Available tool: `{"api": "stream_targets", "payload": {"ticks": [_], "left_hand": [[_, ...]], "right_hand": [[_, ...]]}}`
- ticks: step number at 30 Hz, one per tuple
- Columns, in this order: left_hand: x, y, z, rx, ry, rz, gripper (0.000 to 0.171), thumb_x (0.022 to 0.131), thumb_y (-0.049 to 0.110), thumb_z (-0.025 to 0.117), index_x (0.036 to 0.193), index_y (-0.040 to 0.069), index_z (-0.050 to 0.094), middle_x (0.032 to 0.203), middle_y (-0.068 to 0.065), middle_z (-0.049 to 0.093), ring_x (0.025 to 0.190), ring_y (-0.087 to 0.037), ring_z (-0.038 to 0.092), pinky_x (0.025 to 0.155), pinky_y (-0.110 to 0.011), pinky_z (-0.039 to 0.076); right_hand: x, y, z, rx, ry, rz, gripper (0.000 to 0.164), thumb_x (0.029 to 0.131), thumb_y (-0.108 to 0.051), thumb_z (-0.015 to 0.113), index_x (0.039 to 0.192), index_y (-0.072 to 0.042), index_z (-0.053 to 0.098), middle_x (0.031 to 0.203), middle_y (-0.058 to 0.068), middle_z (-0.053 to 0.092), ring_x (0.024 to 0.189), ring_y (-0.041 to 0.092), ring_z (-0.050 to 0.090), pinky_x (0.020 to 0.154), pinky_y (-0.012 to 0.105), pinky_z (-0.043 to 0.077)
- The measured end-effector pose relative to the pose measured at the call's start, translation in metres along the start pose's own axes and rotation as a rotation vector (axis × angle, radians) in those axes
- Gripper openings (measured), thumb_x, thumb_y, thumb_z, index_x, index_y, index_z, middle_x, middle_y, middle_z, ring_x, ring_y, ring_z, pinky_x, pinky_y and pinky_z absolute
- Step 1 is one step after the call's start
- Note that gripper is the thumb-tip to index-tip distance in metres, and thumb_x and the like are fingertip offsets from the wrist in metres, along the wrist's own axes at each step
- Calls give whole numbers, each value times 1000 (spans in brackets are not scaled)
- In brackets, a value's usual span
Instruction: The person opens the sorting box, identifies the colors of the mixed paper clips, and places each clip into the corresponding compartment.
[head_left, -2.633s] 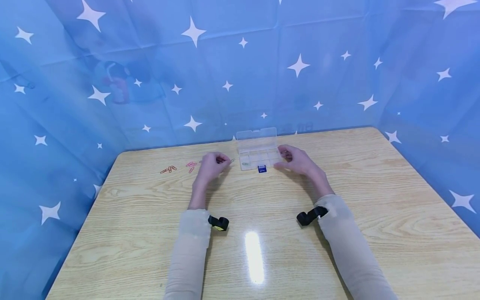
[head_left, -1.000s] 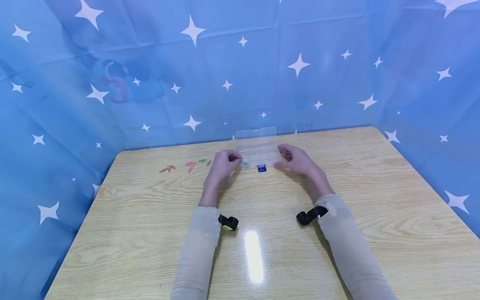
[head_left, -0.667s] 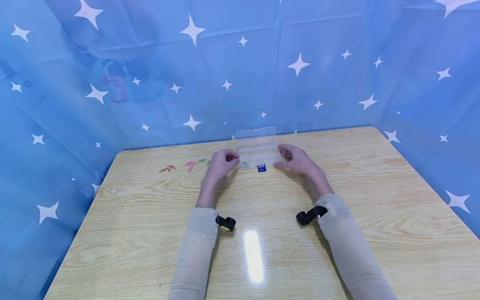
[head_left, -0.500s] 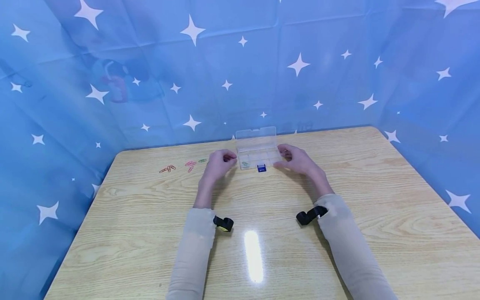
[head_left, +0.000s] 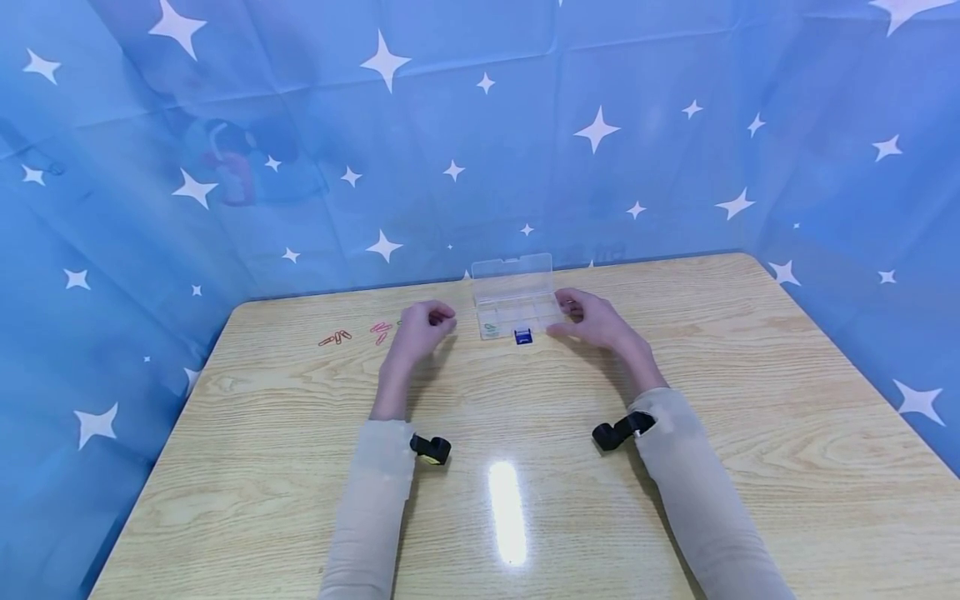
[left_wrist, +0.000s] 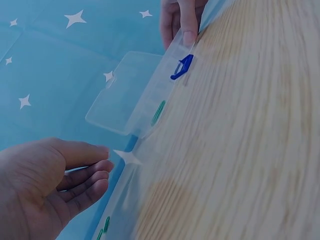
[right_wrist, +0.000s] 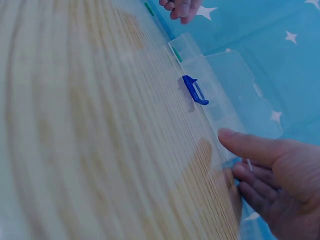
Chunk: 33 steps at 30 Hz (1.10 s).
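Observation:
A clear plastic compartment box stands near the table's back edge with its lid raised and its blue latch facing the front. Green paper clips lie in its front left compartment. My right hand holds the box's right end, thumb at the front corner and fingers round the side. Left of the box, my left hand hovers over the table, fingers loosely bent with nothing between them. Loose green paper clips lie below it in the left wrist view, mostly hidden by it in the head view.
Pink paper clips form a small group left of my left hand, and red-orange paper clips lie farther left. A blue cloth with white stars hangs right behind the wooden table.
My left hand carried a green paper clip to the box's left front compartment, let it go there, then drew back left, empty. My right hand stays at the box's right end.

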<state>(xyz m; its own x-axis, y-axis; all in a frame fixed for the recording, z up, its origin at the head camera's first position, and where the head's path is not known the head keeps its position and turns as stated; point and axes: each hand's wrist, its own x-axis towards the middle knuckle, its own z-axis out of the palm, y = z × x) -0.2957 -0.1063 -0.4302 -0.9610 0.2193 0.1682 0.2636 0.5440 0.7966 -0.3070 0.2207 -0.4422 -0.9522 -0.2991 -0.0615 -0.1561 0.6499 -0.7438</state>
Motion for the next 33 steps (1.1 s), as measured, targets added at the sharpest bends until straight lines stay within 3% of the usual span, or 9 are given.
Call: {"api": "stream_targets", "payload": {"ticks": [24,33], "left_hand": [[-13,-32,-35,75,43,-44,19,99,9,64,110,-5,71,102,-19,70,93,-31,65,84,-43,53],[-13,-39,-41,95,69,-54,19,98,8,65,108,-7,70,100,-20,70,91,-32,64,84,-42,53]], "right_hand": [[-2,0,0,-10,9,-4,76,93,-27,75,154,-2,36,147,23,47,136,39,44,112,52,35],[-1,0,1,-19,15,-1,76,94,-29,75,154,-4,37,147,22,47,136,39,43,112,51,35]]}}
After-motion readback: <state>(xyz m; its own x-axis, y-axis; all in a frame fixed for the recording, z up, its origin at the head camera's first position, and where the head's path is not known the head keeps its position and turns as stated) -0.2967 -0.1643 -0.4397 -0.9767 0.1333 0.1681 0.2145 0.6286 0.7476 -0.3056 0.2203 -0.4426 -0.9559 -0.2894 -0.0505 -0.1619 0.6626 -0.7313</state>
